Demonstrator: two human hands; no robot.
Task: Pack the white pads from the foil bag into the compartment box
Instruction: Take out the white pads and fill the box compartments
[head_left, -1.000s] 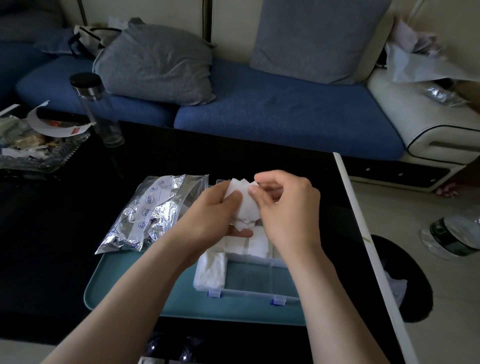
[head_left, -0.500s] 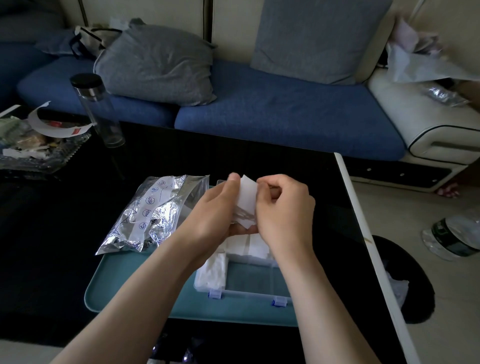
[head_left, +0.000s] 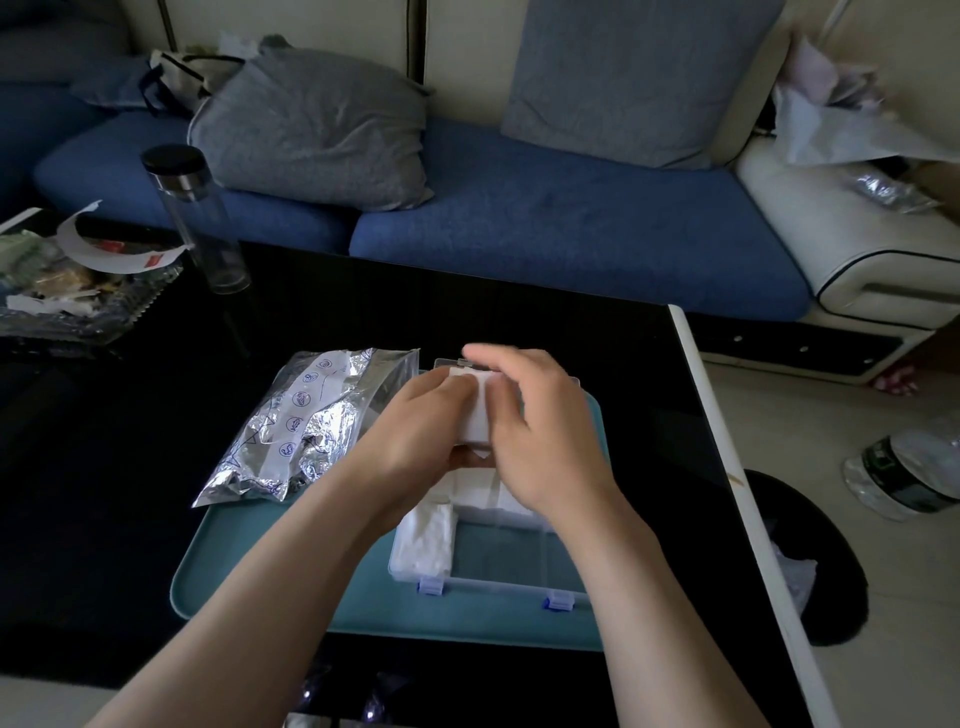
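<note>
We find both hands meeting above the far part of the compartment box (head_left: 498, 590). The left hand (head_left: 415, 431) has its fingers curled round a small stack of white pads (head_left: 475, 410), gripping it from the left. The right hand (head_left: 540, 431) grasps the same stack from the right, with its fingers bent over the far edge. Those fingertips are blurred, so we cannot tell their exact placement. The stack is held just above the box, and the hands hide the far compartments from us. More pads (head_left: 423, 535) lie packed in the near-left compartment, and further white ones show in the middle row beneath the wrists. The box is clear, rigid plastic with two blue latches on its near wall. It sits on a teal tray (head_left: 260, 582) with rounded corners. The foil bag (head_left: 301, 426) lies crumpled just left of the hands, silver and shiny, partly on the tray and partly on the glossy black table (head_left: 104, 467). Far left on the table stand a clear bottle (head_left: 195, 218) with a black cap and a glass dish (head_left: 62, 306) of paper scraps. A blue sofa (head_left: 571, 218) with a grey cushion (head_left: 311, 135) runs along the far side.
</note>
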